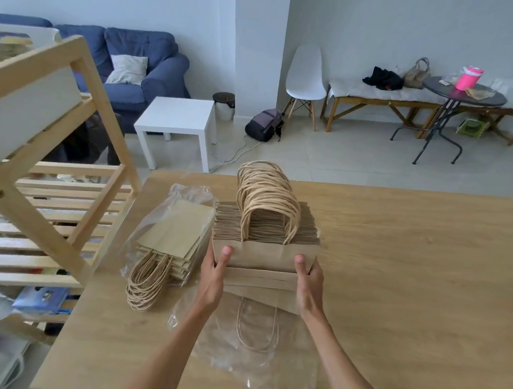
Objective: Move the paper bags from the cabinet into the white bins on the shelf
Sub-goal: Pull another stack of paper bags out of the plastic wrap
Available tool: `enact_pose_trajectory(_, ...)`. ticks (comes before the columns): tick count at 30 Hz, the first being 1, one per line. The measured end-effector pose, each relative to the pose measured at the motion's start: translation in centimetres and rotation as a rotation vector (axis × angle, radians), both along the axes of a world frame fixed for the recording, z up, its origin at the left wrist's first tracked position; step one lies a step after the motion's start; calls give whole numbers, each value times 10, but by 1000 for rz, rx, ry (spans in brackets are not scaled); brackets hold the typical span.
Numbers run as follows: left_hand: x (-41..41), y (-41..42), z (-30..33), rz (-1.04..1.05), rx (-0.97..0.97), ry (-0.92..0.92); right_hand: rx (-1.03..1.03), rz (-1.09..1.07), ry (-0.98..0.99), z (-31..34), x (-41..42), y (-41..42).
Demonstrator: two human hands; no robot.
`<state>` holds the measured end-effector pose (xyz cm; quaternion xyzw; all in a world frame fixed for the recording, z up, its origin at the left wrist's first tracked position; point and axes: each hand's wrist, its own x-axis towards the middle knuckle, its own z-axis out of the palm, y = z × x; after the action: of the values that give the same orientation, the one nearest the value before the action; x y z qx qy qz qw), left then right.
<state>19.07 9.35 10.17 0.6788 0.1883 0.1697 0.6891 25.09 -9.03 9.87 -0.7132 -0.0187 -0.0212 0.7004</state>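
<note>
Head view: both hands' fingers clamp the upright paper bags between them.

White bin cut by left edge — shelf clutter below blurred.

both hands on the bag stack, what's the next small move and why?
Probably lift the stack straight up, then swing left toward the white bin. The left hand and right hand already clamp its near corners, thumbs on top, and it stands on loose bags and slippery plastic wrap.
</note>
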Motion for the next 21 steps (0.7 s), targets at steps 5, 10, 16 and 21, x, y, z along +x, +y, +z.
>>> enact_pose_trajectory(5, -4, 1, -10, -13, 15, 40, 35, 34, -23, -14, 3, 5)
enact_pose_trajectory(10, -12, -7, -20, -4, 27, 115, 25, 5, 18, -27, 7, 4)
enact_pose_trajectory(16, 7, -10, -21, 42, 22, 69, -6, -35, -5, -30, 25, 9)
enact_pose_trajectory(21, 15, -12, 1, 120, 44, -60, 25, -13, -22, -6, 35, 11)
